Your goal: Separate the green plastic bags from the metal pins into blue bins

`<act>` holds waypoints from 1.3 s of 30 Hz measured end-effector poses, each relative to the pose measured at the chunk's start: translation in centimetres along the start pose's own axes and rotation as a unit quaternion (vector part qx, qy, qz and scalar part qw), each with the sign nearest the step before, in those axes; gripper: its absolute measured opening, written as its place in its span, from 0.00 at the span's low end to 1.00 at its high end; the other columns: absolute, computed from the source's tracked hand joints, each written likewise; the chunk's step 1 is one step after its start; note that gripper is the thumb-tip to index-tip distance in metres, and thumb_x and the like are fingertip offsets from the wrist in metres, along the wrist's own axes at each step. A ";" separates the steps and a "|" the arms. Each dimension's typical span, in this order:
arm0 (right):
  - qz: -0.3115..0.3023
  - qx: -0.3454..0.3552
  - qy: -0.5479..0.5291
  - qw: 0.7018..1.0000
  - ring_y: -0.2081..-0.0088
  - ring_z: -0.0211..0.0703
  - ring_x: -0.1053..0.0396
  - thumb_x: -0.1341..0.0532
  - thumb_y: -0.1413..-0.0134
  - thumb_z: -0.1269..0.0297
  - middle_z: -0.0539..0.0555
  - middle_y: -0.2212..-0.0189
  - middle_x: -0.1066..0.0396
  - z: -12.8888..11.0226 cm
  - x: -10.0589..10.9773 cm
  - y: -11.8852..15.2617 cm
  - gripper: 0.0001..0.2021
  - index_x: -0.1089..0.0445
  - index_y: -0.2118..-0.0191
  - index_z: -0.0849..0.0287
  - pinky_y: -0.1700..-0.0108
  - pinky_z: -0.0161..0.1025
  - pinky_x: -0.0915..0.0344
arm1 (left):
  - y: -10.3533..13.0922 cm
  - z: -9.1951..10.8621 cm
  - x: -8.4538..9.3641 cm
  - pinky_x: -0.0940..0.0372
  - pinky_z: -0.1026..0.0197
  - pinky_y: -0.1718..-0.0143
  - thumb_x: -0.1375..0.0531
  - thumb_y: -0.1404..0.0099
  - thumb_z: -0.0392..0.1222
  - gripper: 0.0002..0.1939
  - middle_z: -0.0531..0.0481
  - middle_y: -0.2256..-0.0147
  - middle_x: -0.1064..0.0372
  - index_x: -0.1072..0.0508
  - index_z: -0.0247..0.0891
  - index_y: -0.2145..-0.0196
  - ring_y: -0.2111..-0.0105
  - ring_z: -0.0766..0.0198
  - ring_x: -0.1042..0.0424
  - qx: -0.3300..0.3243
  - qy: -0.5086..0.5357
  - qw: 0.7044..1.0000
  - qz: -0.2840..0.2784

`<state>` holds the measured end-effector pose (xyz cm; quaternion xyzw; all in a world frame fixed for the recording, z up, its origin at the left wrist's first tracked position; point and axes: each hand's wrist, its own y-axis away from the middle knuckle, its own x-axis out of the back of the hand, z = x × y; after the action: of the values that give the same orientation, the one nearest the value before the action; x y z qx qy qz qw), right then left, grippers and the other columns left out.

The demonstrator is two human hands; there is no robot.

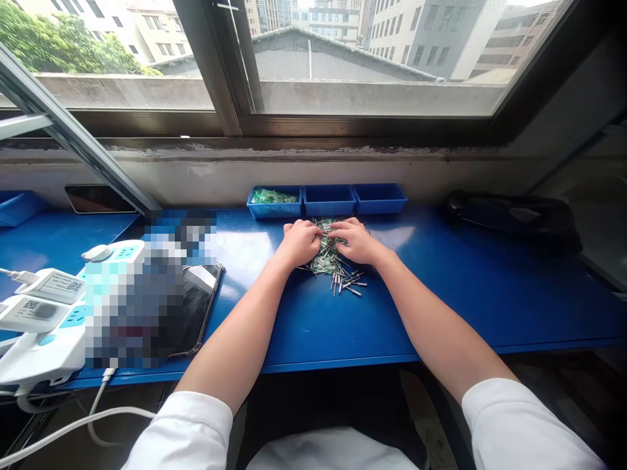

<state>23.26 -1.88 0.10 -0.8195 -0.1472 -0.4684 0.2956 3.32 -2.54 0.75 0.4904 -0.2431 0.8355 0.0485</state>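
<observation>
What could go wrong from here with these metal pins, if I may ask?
Loose metal pins could roll off the blue table if nudged. Green pieces lie among them, so some may be overlooked. With the left hand and right hand at the pins, a thin end might prick.

Upper charger (53, 285): bore a QR code (75, 287) and print (57, 286) too small to read
Lower charger (30, 313): was likewise illegible

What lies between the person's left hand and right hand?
In the head view, a loose pile of thin metal pins mixed with green material lies between the left hand and the right hand.
</observation>
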 end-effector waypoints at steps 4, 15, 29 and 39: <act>-0.009 -0.017 -0.006 1.000 0.46 0.55 0.39 0.40 0.49 0.69 0.55 0.48 0.27 -0.3 0.1 0.0 0.12 0.22 0.59 0.55 0.42 0.58 0.41 | 0.2 0.5 0.5 0.44 0.45 0.52 0.47 0.37 0.42 0.14 0.43 0.63 0.26 0.22 0.42 0.69 0.56 0.50 0.33 0.024 -0.047 0.997 -0.051; -0.063 -0.040 -0.028 0.997 0.45 0.56 0.40 0.38 0.51 0.70 0.56 0.48 0.29 -0.3 0.8 0.0 0.12 0.23 0.59 0.55 0.41 0.56 0.41 | -0.3 1.8 0.4 0.42 0.45 0.54 0.45 0.40 0.53 0.18 0.41 0.67 0.25 0.24 0.39 0.75 0.58 0.44 0.30 0.115 -0.072 0.986 -0.093; -0.017 -0.014 -0.083 0.996 0.47 0.52 0.38 0.40 0.59 0.75 0.56 0.54 0.26 -0.9 1.4 0.0 0.09 0.26 0.70 0.58 0.42 0.51 0.39 | -0.7 1.9 1.2 0.41 0.53 0.57 0.43 0.47 0.42 0.08 0.48 0.76 0.26 0.28 0.39 0.80 0.68 0.54 0.28 0.202 0.090 0.975 -0.012; 0.033 -0.082 -0.173 0.981 0.56 0.48 0.30 0.38 0.48 0.59 0.57 0.59 0.25 -1.0 1.1 -0.4 0.17 0.27 0.54 0.60 0.54 0.46 0.34 | -0.3 1.2 1.3 0.43 0.63 0.73 0.39 0.46 0.44 0.08 0.54 0.79 0.34 0.30 0.37 0.77 0.76 0.67 0.38 0.125 0.275 0.949 0.086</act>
<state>22.95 -2.26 1.54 -0.9142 -0.1298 -0.3197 0.2125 3.69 -3.06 2.42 0.2208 -0.1556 0.9626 -0.0199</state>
